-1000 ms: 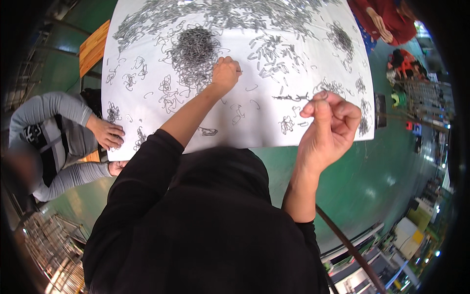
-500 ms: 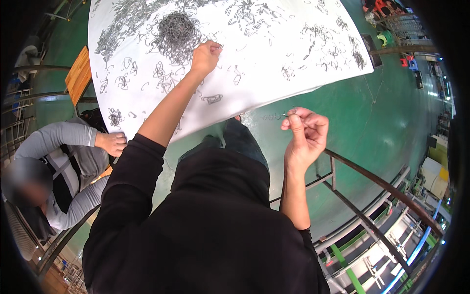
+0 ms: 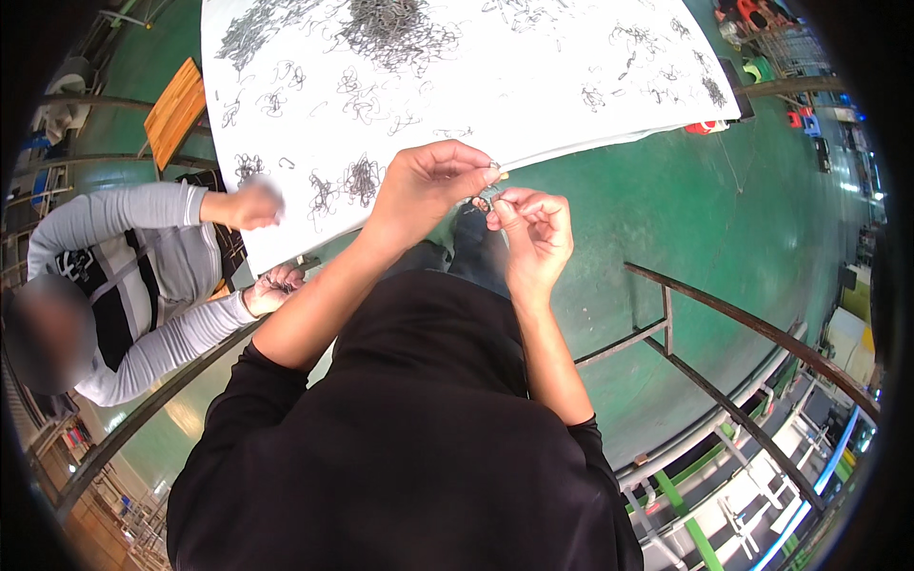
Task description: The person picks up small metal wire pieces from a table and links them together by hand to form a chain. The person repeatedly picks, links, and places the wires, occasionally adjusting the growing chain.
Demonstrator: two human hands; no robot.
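Both my hands are together in front of my body, just off the near edge of the white-covered table (image 3: 533, 105). My left hand (image 3: 428, 190) is closed, pinching a small metal wire hook (image 3: 494, 166) between thumb and fingertips. Right beside it, my right hand (image 3: 538, 238) is closed on a small bunch of grey wire hooks (image 3: 489, 196), which shows between the two hands. The exact shape of these pieces is too small to make out. On the table lie a dense pile of dark bent wire hooks (image 3: 388, 24) and several looser clusters (image 3: 362, 179).
At the left, a co-worker in grey sleeves (image 3: 143, 205) has one blurred hand (image 3: 255, 206) over the table corner and another (image 3: 276, 285) holding small dark pieces. A wooden board (image 3: 176, 114) stands beyond. Metal rails (image 3: 724, 314) run along the right above the green floor.
My left hand has come back from the pile to meet my right hand, which has moved left. The table sits higher in view. The co-worker's hand has lifted from the table edge.
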